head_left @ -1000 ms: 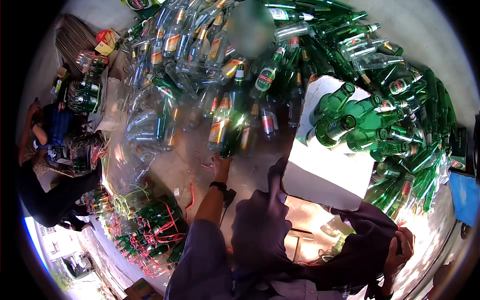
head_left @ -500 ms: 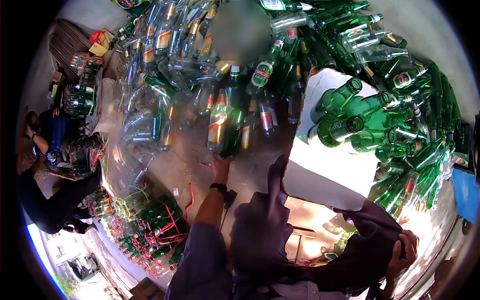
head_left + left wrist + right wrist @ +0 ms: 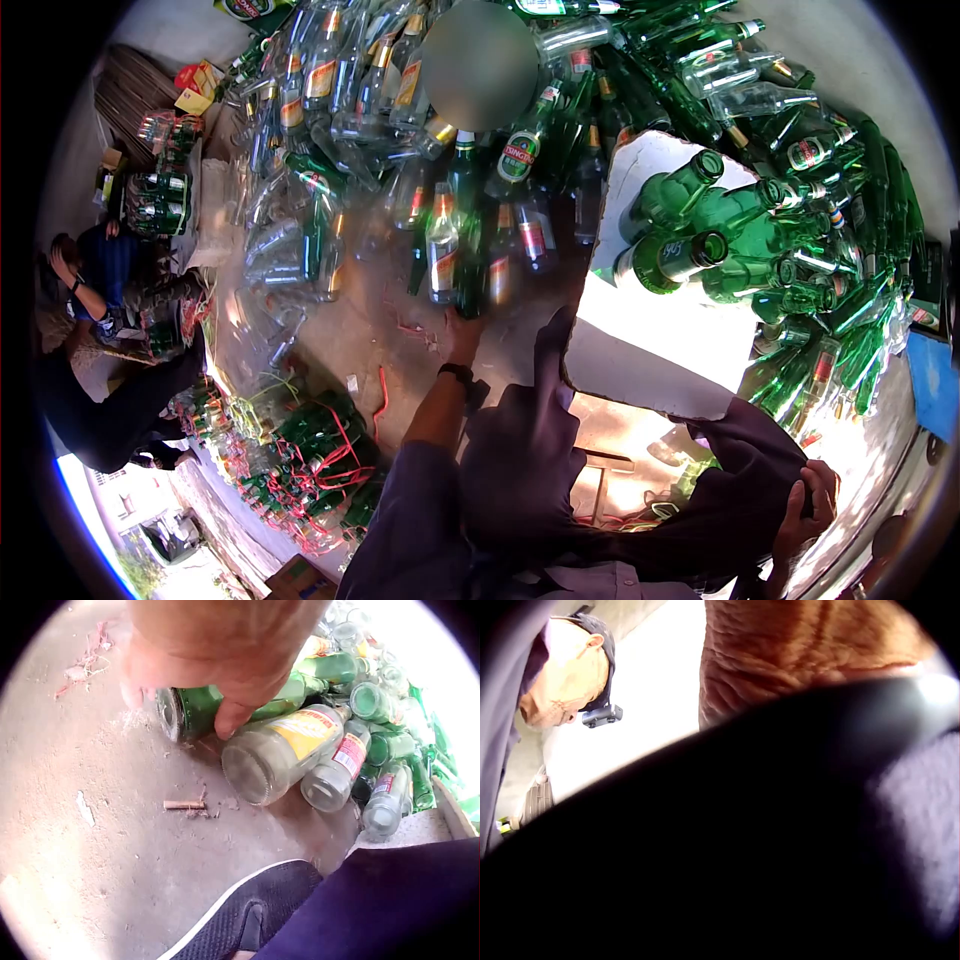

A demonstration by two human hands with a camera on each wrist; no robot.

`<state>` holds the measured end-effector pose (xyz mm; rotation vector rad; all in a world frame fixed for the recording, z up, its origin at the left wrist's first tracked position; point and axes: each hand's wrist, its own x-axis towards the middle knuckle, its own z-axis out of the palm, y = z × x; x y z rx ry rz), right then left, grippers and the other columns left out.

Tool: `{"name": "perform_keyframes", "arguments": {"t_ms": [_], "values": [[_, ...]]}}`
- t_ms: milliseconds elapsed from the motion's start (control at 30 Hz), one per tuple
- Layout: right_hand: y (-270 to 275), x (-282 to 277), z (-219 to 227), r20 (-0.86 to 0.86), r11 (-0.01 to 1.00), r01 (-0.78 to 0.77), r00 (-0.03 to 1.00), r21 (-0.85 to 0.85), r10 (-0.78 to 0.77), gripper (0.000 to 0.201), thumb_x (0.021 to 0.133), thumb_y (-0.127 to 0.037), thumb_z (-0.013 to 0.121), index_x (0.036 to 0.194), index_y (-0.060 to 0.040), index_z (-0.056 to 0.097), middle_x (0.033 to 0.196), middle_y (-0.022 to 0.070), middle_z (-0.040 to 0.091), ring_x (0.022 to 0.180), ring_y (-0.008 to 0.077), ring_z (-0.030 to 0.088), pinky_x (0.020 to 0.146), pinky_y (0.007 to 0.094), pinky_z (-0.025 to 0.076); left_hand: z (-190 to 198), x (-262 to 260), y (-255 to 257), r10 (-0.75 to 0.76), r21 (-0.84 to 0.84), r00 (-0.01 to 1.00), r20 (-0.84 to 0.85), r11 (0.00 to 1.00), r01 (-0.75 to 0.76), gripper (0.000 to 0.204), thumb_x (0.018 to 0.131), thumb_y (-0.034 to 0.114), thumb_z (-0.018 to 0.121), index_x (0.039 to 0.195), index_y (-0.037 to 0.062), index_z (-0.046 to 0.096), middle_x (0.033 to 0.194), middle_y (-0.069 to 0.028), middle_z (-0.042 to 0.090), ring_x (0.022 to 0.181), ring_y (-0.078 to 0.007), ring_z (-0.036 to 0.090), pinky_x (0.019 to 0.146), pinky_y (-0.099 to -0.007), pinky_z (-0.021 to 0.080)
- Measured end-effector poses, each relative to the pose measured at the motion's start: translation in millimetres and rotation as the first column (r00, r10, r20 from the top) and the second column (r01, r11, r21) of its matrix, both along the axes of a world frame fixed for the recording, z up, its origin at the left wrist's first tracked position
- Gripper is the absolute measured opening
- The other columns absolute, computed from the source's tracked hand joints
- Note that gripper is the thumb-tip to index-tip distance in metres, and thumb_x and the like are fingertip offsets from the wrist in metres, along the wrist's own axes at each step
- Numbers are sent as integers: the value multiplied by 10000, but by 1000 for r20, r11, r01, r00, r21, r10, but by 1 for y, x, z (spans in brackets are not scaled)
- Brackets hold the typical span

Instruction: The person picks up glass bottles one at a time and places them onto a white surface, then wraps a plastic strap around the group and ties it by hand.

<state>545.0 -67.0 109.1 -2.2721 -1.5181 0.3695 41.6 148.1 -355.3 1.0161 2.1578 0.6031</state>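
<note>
My left hand (image 3: 462,338) reaches down to the floor and grips a green bottle (image 3: 468,285) near its base. In the left wrist view, the thumb of the left hand (image 3: 225,652) lies on one side of this green bottle (image 3: 193,712) and fingers on the other. Right beside it lies a clear bottle with a yellow-orange label (image 3: 289,746), and another clear bottle with a red label (image 3: 341,765) is further along. My right hand (image 3: 815,500) rests on the knee, fingers loosely bent and holding nothing. The right wrist view is mostly dark, with part of that hand (image 3: 802,652) at the top.
A big heap of bottles (image 3: 380,80) spreads across the back. Several upright green bottles (image 3: 680,257) stand on a white board (image 3: 660,350) at my right. Bundles tied with red string (image 3: 310,450) sit at front left. Another person (image 3: 105,270) sits at far left.
My left hand has shifted a little to the right, with the base of the green bottle. The clear bottle beside it has shifted slightly right too. The right hand stays on the knee.
</note>
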Motion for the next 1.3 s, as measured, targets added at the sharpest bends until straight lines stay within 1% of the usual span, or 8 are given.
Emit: {"name": "perform_keyframes", "arguments": {"t_ms": [200, 267, 400, 500, 567, 700, 1133, 1300], "values": [[-7, 10, -7, 21, 999, -37, 999, 16, 36, 146, 896, 6, 560, 1008, 59, 637, 1099, 176, 645, 1045, 333, 591, 953, 438, 456, 53, 14, -11, -75, -35, 997, -35, 997, 74, 574, 642, 216, 824, 1113, -43, 623, 938, -133, 668, 810, -224, 667, 663, -341, 525], [-10, 11, -10, 44, 997, -64, 997, 50, 62, 147, 890, 10, 566, 1010, 59, 637, 1098, 176, 648, 1037, 335, 594, 949, 439, 459, 64, 15, -16, 67, -154, 961, 268, 988, -26, 514, 646, 219, 817, 1055, -43, 651, 865, -100, 672, 753, -218, 666, 636, -346, 519], [-5, 7, -8, 29, 994, -69, 997, 89, 67, 152, 858, 6, 590, 992, 62, 637, 1052, 198, 649, 983, 364, 602, 900, 468, 472, 28, -9, -46, 2, -227, 999, 46, 974, 8, 485, 677, 191, 801, 1076, -38, 648, 891, -92, 679, 738, -207, 664, 619, -342, 517], [-6, 5, -7, 41, 992, -63, 997, 106, 59, 150, 860, -2, 595, 988, 62, 640, 1050, 197, 654, 976, 361, 604, 891, 461, 475, 43, -19, -78, 152, -226, 890, 429, 972, -57, 431, 718, 175, 774, 1078, -30, 655, 891, -90, 674, 763, -204, 657, 647, -326, 516], [-7, 4, -7, 26, 991, -50, 999, 125, 47, 155, 860, -3, 596, 993, 63, 640, 1048, 200, 655, 973, 361, 604, 887, 452, 477, 45, -30, -102, -173, -21, 817, 551, 975, 221, 352, 750, 153, 760, 1035, -25, 654, 918, -90, 675, 794, -170, 656, 692, -326, 532], [-6, -2, -1, -16, 990, -5, 1000, 138, 8, 150, 823, -5, 620, 949, 71, 651, 1047, 182, 661, 981, 340, 611, 902, 428, 478, 117, -10, -124, 149, -204, 648, 747, 979, 9, 415, 739, 75, 737, 1129, -10, 623, 942, -79, 662, 815, -183, 651, 751, -322, 532], [-27, -5, 19, -216, 972, -39, 972, 230, 90, 203, 796, -47, 700, 975, 46, 687, 1088, 153, 689, 1022, 281, 646, 921, 360, 488, 367, 13, -75, -354, 325, 702, 618, 928, 183, 576, 724, -16, 745, 1268, -11, 553, 1098, -88, 670, 993, -213, 645, 849, -314, 523], [-35, -31, 60, -347, 946, -223, 890, 237, 297, 261, 828, -75, 734, 1064, 28, 693, 1135, 156, 694, 1058, 282, 658, 927, 391, 509, 493, 60, -68, -612, 512, 529, 588, 788, 342, 596, 730, 3, 778, 1277, -16, 543, 1128, -82, 664, 996, -168, 639, 896, -314, 505]]}}
